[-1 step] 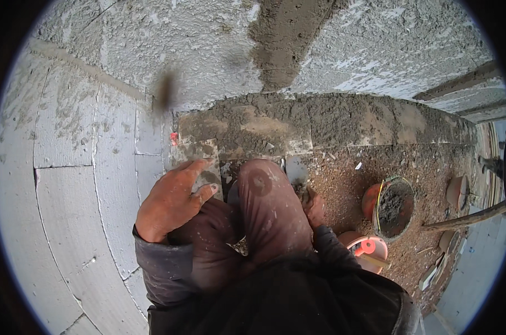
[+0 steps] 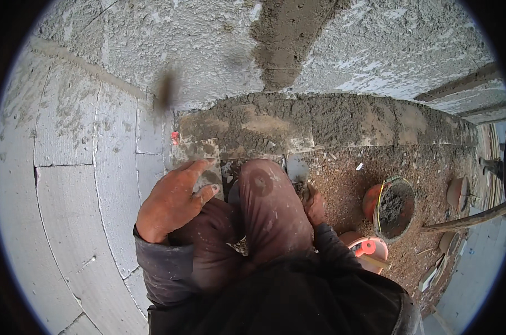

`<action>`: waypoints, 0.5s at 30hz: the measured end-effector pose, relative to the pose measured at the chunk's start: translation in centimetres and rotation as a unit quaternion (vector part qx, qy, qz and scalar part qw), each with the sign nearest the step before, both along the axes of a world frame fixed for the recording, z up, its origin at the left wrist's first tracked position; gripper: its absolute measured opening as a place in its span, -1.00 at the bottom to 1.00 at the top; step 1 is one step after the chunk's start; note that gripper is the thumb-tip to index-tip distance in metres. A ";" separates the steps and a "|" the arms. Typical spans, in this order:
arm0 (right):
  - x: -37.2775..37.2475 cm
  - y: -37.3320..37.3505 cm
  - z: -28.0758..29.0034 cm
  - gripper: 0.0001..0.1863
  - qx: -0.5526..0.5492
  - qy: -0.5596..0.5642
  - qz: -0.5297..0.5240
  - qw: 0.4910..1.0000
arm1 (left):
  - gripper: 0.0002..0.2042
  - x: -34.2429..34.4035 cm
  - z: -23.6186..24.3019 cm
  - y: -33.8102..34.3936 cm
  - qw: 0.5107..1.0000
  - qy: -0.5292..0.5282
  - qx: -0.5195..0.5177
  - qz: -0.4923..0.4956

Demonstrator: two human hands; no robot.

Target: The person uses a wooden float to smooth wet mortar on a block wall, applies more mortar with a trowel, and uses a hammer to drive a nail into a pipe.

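Observation:
My left hand hovers by my left knee with its fingers stretched out and the thumb apart, holding nothing. Just past its fingertips lies a square tile or slab smeared with wet mortar. Beside my right knee, my right hand hangs low with its fingers curled. Grey mortar coats its fingertips, and my leg partly hides what they grip, if anything. A flat pale-grey piece sits just beyond it; whether the hand touches that piece cannot be made out.
A mortar-covered strip of slabs runs along the rough plastered wall. Pale blocks form the left side. On the gravelly ground at right stand a bucket of mortar, a tub with a red tool and a wooden pole.

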State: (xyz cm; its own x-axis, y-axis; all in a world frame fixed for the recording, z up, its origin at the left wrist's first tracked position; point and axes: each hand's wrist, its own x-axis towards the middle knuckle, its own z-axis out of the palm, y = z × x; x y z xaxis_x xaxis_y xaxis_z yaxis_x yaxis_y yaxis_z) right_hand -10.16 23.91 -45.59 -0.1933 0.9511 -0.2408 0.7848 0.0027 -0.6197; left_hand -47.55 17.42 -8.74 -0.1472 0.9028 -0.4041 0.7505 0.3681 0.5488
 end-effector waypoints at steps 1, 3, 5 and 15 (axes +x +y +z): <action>-0.4 1.5 -1.5 -0.58 0.000 0.000 0.002 1.000 | -0.49 0.0 -0.4 -0.2 1.000 -0.004 0.013 -0.007; -1.6 5.3 -5.4 -0.61 0.015 0.038 0.101 0.994 | -0.48 0.2 -0.3 -0.2 0.999 -0.006 0.028 -0.017; -5.5 6.9 -4.8 -0.63 0.072 0.042 0.079 0.993 | -0.49 0.5 -0.2 -0.2 0.999 -0.008 0.032 -0.010; -12.7 8.3 -7.9 -0.64 -0.031 0.086 0.289 0.953 | -0.49 1.0 0.1 -2.0 0.999 0.004 0.041 0.028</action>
State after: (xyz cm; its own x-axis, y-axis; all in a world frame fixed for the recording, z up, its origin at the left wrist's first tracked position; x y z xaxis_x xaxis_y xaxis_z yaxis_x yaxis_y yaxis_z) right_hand -22.88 32.18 -53.52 -0.7229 0.6580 -0.2108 0.5498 0.3630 -0.7523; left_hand -46.53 15.42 -8.64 -0.2015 0.9227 -0.3285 0.7341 0.3644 0.5730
